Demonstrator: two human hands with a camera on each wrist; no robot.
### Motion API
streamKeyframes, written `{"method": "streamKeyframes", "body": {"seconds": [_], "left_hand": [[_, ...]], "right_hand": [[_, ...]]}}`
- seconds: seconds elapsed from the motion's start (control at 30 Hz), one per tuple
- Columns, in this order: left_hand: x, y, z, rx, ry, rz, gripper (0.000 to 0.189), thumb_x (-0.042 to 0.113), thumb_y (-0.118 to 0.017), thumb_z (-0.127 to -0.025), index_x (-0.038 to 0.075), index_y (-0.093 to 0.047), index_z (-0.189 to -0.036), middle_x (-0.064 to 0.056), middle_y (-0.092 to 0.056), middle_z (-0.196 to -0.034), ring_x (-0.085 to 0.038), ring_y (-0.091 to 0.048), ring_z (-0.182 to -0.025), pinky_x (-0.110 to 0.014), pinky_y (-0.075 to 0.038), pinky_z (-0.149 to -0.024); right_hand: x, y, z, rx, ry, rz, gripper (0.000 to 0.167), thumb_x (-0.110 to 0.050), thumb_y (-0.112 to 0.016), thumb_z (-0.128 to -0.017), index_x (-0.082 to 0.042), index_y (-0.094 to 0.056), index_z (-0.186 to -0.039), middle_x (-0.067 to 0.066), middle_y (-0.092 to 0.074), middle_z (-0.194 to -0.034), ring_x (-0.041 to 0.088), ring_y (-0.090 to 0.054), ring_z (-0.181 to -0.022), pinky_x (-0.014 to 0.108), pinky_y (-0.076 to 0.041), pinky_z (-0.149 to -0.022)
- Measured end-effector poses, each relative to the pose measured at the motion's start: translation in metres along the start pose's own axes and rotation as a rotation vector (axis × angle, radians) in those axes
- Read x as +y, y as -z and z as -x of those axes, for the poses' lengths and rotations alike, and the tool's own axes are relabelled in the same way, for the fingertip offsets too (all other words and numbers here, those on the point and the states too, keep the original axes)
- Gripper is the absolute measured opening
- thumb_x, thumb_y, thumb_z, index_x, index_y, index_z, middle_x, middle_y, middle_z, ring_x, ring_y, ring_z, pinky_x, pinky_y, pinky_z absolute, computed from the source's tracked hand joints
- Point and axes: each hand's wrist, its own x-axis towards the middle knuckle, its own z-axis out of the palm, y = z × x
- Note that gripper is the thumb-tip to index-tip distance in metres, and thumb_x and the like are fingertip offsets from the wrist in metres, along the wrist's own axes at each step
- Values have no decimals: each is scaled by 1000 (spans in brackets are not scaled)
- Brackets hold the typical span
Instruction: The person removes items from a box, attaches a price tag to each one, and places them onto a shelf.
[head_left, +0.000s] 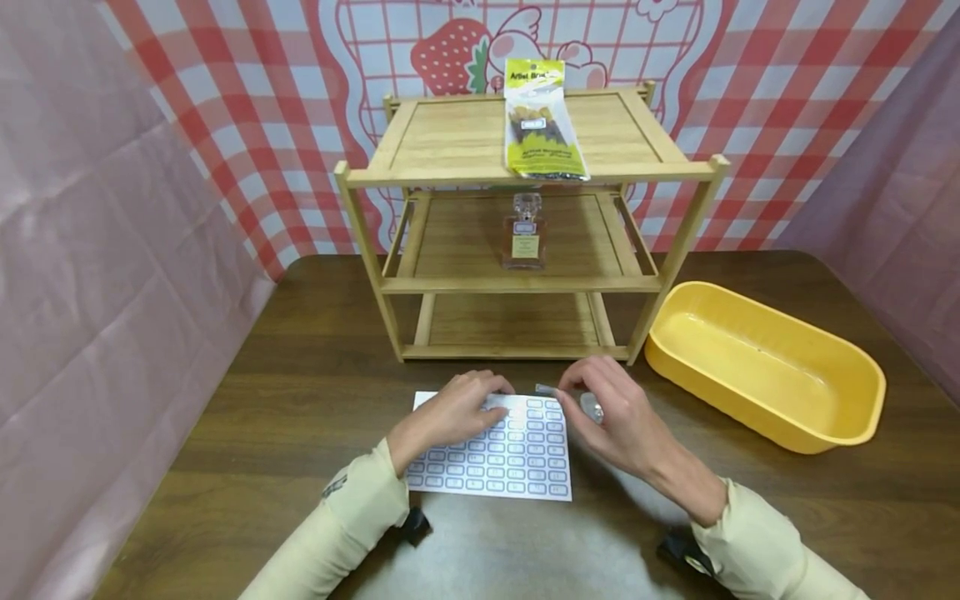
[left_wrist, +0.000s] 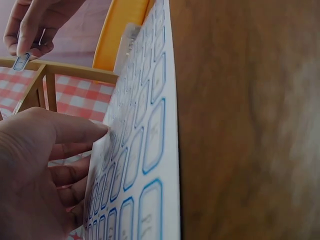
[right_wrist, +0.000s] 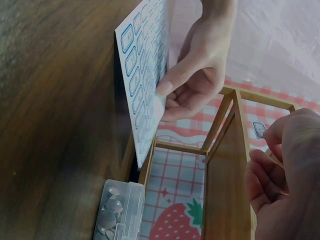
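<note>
A white sheet of blue-bordered label stickers (head_left: pixel 491 475) lies on the table in front of the shelf. My left hand (head_left: pixel 456 408) rests on its upper part, the thumb touching the printed face and the other fingers bent near the far edge. Between thumb and index finger, my right hand (head_left: pixel 618 421) pinches one small label sticker (right_wrist: pixel 259 130), raised over the sheet's far right corner. The sticker (left_wrist: pixel 21 62) shows its blue border in the left wrist view. Beside the right hand is a small clear plastic box (right_wrist: pixel 132 205) of round clear pieces, partly hidden in the head view.
A three-tier wooden shelf (head_left: pixel 517 286) stands behind the sheet. Its top tier carries a labelled artist brush packet (head_left: pixel 542 125), its middle tier a labelled perfume bottle (head_left: pixel 525 237). A yellow plastic basin (head_left: pixel 757 417) sits at the right. Checked cloth (head_left: pixel 247 125) hangs behind.
</note>
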Motion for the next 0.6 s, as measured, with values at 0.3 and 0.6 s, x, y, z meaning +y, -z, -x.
{"method": "streamKeyframes", "body": {"seconds": [0.3,0.6], "left_hand": [[-2,-5,0,29,28,-54,22,13,-73,-96,7,-72,-117,-10,-68,-112,-29,-60,-108,-47,-48,-97],[-4,-8,0,45,42,-77,21,14,-75,-95,8,-73,-115,-9,-67,-109,-27,-58,-104,-48,-46,-95]], "right_hand": [[1,0,0,9,-4,22,18,1,-73,-82,-4,-65,-96,4,-65,-92,19,-60,-82,26,-51,-72],[2,-1,0,21,4,16,7,-9,-65,-91,-4,-65,-96,4,-65,-92,19,-60,-82,27,-51,-72]]}}
